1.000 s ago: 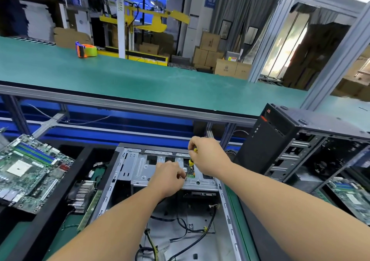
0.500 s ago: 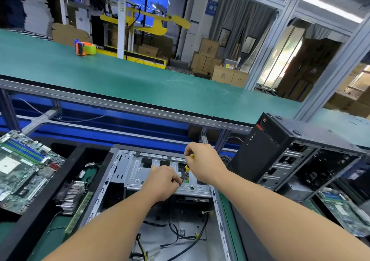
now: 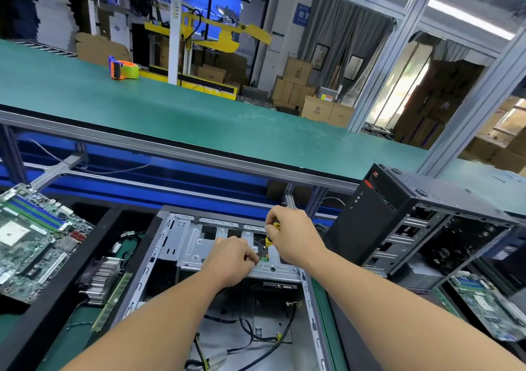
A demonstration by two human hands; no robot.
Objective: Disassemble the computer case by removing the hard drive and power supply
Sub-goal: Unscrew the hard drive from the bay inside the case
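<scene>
I have the open computer case (image 3: 170, 259) lying on its side at the near edge of the counter (image 3: 321, 308), its bare stamped steel frame dull grey and full of punched slots, and both my hands are working at the perforated drive cage (image 3: 199, 245) along its far side. My right hand (image 3: 293, 237) is curled round the yellow and black handle of a small screwdriver (image 3: 269, 241), held steeply with the shaft angled down toward the cage plate. My left hand (image 3: 230, 259) is bunched with the fingertips pinched together right at the tip of the tool; I cannot tell whether they hold a screw or only steady the bit. I judge this to be the hard drive step, freeing a fastener on the cage, with the drive itself mostly hidden under the plate and only a dark block showing beneath its near edge. The power supply I cannot pick out from here. Loose black cables (image 3: 256, 333) with yellow strands snake across the smooth case floor nearer to me. The next move, I think, calls for keeping the bit seated square while turning, since a small screw head strips easily, then catching the screw before it drops among the wires
</scene>
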